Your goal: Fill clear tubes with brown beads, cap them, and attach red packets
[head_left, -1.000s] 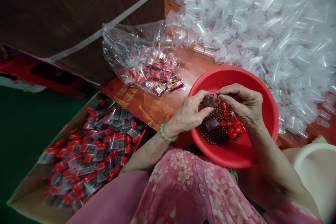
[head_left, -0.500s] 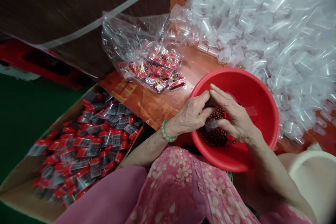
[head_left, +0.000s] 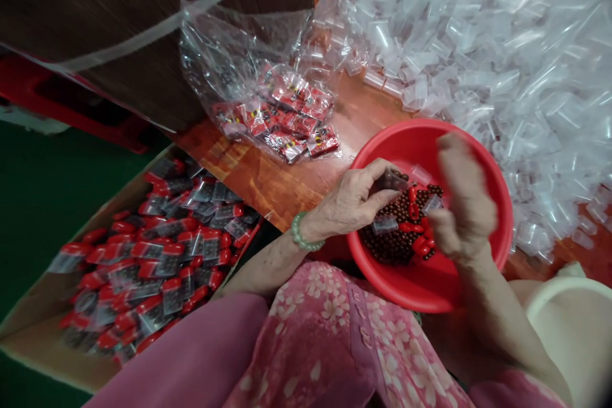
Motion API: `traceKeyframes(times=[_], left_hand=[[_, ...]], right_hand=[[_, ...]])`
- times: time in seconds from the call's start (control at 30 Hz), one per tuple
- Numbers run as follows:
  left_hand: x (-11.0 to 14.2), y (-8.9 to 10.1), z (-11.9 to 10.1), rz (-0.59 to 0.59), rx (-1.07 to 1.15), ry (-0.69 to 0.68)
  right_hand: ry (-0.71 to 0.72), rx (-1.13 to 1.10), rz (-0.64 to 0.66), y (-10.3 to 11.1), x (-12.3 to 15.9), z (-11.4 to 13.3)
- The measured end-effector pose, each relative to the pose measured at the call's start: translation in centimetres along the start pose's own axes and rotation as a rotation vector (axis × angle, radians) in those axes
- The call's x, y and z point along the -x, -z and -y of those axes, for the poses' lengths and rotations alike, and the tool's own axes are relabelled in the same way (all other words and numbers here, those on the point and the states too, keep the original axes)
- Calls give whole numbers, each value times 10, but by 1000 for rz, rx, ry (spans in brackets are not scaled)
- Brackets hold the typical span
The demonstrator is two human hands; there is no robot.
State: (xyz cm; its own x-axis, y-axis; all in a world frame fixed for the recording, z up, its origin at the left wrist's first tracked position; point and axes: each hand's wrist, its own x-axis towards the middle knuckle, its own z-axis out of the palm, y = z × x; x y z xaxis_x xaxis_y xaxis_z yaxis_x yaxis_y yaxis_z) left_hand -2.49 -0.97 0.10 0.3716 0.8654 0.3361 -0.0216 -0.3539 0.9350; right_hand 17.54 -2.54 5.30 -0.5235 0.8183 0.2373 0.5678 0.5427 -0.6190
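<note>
Beads in basin, left hand pinching clear case, right hand (blurred), grip unclear

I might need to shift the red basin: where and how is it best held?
Probably by the rim of the red basin, from the near side, thumbs over the lip: its edge looks exposed there, while clear plastic pieces crowd the far right. Keep it level, as loose brown beads lie inside.
</note>
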Motion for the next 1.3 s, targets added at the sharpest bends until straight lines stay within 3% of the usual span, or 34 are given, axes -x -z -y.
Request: traceKeyframes(times=[0.1,0.2,0.27,0.33,0.43,0.5,0.67,0.8,0.9,1.03,1.23,1.3], left_hand=[[-1,0,-1,5,28,1],[-1,2,-2,19,225,62],[-1,4,0,55,397,123],[-2,8,2,114,524,153],[-3,11,6,138,628,143],[-4,12,8,136,667,152],[-5,14,10,167,716,214],[-5,17,10,174,726,212],[-5,19,9,168,774,237],[-6,19,8,149,803,247],[-5,15,3,124,647,185],[-4,13,1,122,570,170]], right_hand=[[199,22,-2,3,0,3],[58,-30,-196,15,5,-2],[-75,16,-207,23,9,-9],[-147,131,16,26,14,-17],[-144,328,479,12,21,-26],[-128,431,647,-4,25,-27],[-144,569,716,-34,23,-22],[-158,477,747,-30,17,-23],[-209,252,645,-16,17,-29],[-240,-27,336,6,19,-27],[-173,-40,-262,17,15,-7],[-167,-88,-340,15,14,-3]])
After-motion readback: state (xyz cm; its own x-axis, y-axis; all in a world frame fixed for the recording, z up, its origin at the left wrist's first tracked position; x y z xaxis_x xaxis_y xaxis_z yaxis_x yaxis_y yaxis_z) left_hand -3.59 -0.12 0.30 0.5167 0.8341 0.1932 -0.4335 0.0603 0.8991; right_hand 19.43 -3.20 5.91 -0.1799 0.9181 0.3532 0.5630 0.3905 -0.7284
